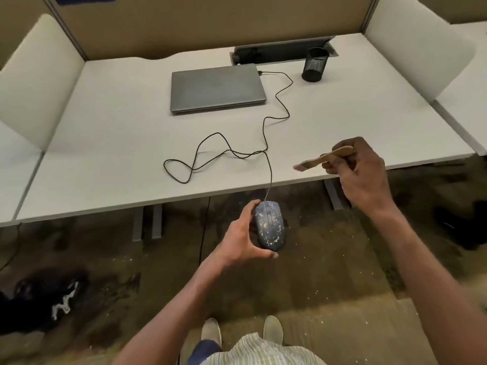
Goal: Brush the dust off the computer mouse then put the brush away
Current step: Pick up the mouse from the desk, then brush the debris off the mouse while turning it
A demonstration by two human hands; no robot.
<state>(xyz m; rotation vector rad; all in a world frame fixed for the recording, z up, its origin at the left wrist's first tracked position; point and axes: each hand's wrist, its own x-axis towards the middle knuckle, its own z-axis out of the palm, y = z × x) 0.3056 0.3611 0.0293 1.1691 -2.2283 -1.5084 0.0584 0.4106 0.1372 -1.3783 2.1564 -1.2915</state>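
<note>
I see a white table (pixel 110 143) with a closed laptop (pixel 217 88) and a black mesh cup (pixel 315 64) beyond it. In front of the table, over speckled carpet (pixel 329 259), my left hand (pixel 243 239) grips the dusty mouse (pixel 268 226); my right hand (pixel 359 169) pinches the brush (pixel 320 159) above the table's near edge.

a closed grey laptop (pixel 217 88) lies on the white worktop (pixel 110 133); a black mesh pen cup (pixel 315 64) stands right of it, near the cable tray (pixel 283 48).

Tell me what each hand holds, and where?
Left hand grips the dusty dark corded mouse by its sides; right hand holds the wooden brush by its handle.
</note>
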